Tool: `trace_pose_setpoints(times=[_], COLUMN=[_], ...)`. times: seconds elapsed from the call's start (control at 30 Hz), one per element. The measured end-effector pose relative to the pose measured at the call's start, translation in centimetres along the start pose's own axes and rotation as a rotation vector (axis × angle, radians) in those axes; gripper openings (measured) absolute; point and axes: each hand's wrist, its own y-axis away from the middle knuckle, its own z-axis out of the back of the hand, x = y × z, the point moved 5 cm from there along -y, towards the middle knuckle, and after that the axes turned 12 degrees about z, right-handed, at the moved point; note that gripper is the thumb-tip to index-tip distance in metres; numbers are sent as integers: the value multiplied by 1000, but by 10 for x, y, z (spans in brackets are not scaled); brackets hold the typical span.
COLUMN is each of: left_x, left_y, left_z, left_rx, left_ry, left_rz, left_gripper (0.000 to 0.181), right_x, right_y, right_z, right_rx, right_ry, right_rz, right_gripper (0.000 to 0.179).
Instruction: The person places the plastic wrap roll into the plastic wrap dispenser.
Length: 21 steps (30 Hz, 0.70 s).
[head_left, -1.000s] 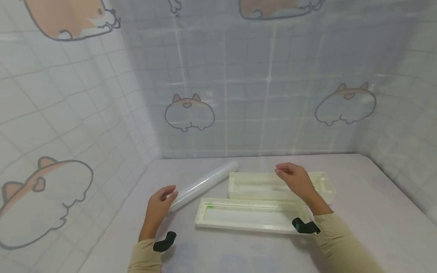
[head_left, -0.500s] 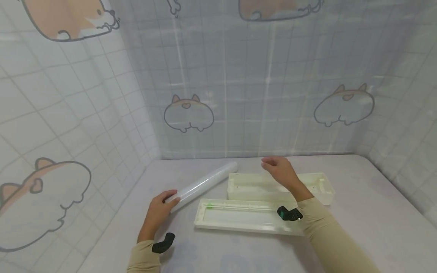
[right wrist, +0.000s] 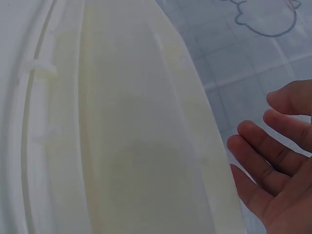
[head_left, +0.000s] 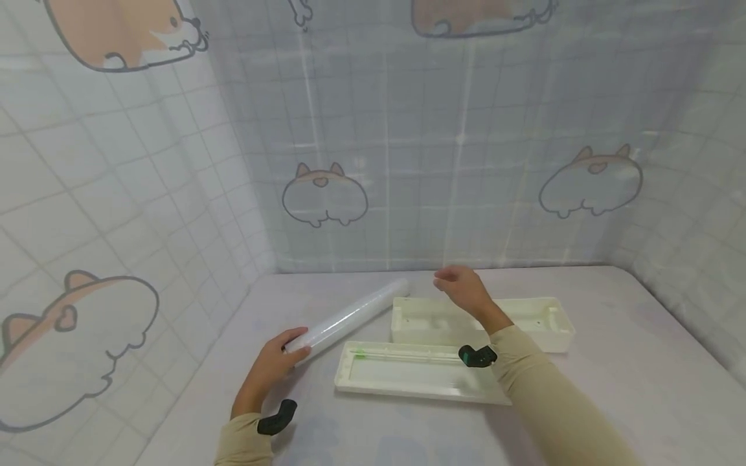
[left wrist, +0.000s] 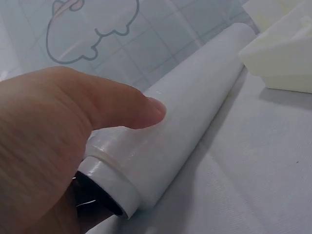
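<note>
A roll of clear plastic wrap (head_left: 352, 317) lies slantwise on the table, its dark hollow core showing in the left wrist view. My left hand (head_left: 269, 362) grips its near end, with the thumb (left wrist: 131, 109) across the top and the fingers mostly hidden behind and below. My right hand (head_left: 466, 289) hovers over the far side of a long cream box (head_left: 556, 330), fingers loosely bent and holding nothing. In front of the box lies its lid (head_left: 402, 391), with a thin rail and a small green piece (head_left: 359, 354) near the left end.
A pale cloth (head_left: 350, 430) covers the table. Patterned curtains (head_left: 408, 194) with dog drawings stand close behind and on both sides. The roll's far end lies close to the box's left end (head_left: 396, 323).
My left hand has closed in on the near end of the wrap roll and taken hold of it. My right hand has moved left across the box, towards the roll's far end.
</note>
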Motion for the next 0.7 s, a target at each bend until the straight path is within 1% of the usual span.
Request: trace_pose_setpoints(times=[0.07, 0.17, 0.23, 0.43, 0.7], left_x=[1, 0, -1, -3, 3], left_y=[1, 4, 5, 9, 3], left_z=[0, 1, 2, 4, 6], left_rx=[12, 21, 23, 36, 33], left_ry=[-2, -23, -47, -114, -136], left_rz=[6, 3, 6, -10, -38], left_gripper=[56, 58, 59, 63, 65], right_x=[-1, -1, 0, 4, -2], right_y=[-3, -8, -11, -23, -34], right_z=[-4, -10, -14, -30, -51], right_rx=[15, 23, 31, 72, 124], right_ry=[37, 59, 67, 84, 122], right_rz=[6, 23, 24, 32, 24], right_gripper=[34, 34, 34, 35, 35])
